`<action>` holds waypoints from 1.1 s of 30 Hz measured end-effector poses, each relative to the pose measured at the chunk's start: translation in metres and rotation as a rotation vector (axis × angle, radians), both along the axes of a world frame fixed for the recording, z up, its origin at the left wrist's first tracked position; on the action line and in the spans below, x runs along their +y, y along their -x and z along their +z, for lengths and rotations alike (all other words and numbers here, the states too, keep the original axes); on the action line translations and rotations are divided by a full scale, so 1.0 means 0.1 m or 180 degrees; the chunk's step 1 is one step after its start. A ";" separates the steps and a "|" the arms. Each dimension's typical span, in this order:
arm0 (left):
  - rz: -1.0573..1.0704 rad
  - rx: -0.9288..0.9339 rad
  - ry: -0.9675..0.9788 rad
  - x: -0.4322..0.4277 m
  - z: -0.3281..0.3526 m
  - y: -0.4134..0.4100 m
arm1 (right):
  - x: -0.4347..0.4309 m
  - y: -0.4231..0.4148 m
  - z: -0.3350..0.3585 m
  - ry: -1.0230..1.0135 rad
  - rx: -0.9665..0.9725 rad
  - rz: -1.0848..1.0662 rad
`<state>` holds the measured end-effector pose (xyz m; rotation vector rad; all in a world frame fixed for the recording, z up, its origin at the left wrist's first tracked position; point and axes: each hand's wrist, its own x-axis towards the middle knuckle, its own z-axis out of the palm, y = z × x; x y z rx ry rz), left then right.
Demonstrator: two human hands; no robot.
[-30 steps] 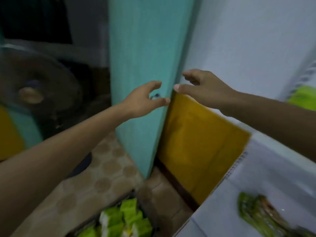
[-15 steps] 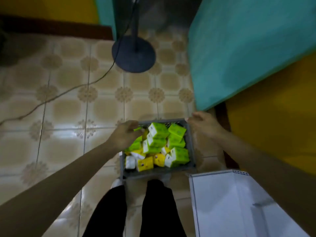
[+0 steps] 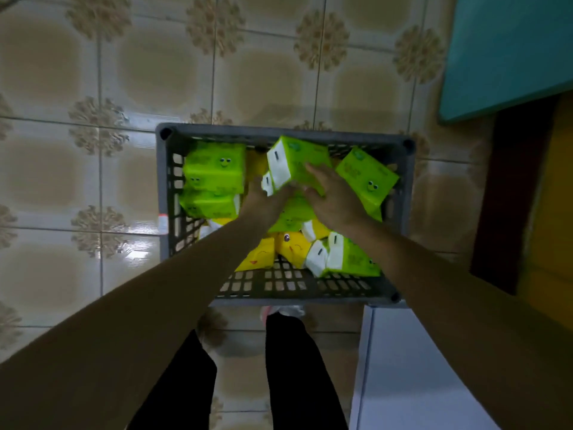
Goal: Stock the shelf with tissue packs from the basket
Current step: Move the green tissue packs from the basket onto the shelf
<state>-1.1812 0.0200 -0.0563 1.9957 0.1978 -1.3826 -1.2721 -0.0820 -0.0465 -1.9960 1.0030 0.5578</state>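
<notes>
The green tissue pack (image 3: 299, 164) lies tilted on top of the heap in the middle of the basket (image 3: 280, 133), its white end turned toward the left. It looks light and soft: a film-wrapped block that would dent under a hard squeeze and could slide in a loose one. The broad green faces are the place to take it, not the thin white end.

The right hand (image 3: 336, 201) grasps it that way, fingers (image 3: 313, 172) laid across the top face and thumb against the near side. The left hand (image 3: 263, 203) touches the white end, but its fingers are tucked out of sight beneath the pack, so I cannot tell whether they are clenched on it.

The grey, slotted basket stands on the tiled floor (image 3: 93, 72). More green packs (image 3: 214, 169) are stacked against its left wall, and another green pack (image 3: 367, 178) leans at its right. Yellow packs (image 3: 291, 246) lie lower down near the front, where bare grid shows. No pack appears to have left it yet. A white unit (image 3: 418, 367), probably the shelf, stands just beside the basket's near right corner.
</notes>
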 end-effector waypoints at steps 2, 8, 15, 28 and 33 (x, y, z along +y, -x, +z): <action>0.0538 0.0138 -0.0087 -0.22 -0.21 0.02 | 0.04 0.07 -0.18 -0.0146 -0.0094 -0.0027; 0.0574 -0.0503 -0.0238 -0.27 -0.08 0.00 | 0.16 0.12 0.01 -0.0269 -0.0399 -0.0433; 0.0656 0.0302 0.0648 0.15 1.28 -0.24 | 0.17 -0.08 1.19 -0.0529 -0.1220 -0.2823; -0.0267 -0.0040 0.2214 1.13 4.36 -0.64 | 1.35 -0.25 4.10 -0.1368 -0.2141 -0.3053; -0.0464 -0.0415 0.2886 1.34 5.54 -0.59 | 1.84 -0.10 5.46 -0.1496 -0.3189 -0.2966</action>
